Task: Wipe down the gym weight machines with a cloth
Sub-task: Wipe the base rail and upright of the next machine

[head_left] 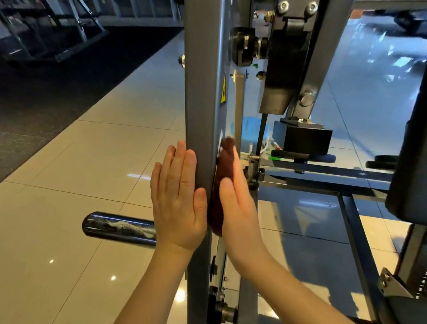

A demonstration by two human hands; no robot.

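Now right hand (238, 205) presses cloth (221, 186) against upright (203, 99); left hand (178, 202) flat.

Left of the grey upright (202, 86) I had open tiled floor (86, 165); only the chrome peg (118, 228) jutted out low there, passing behind the left hand (177, 202) laid flat on the upright. Right of it room was tight: the right hand (238, 210) pressed the cloth (221, 184) to the upright, a metal latch (254, 170) sat just beside it, the black carriage (284, 63) hung above, and a black pad (420, 167) walled off the far right.
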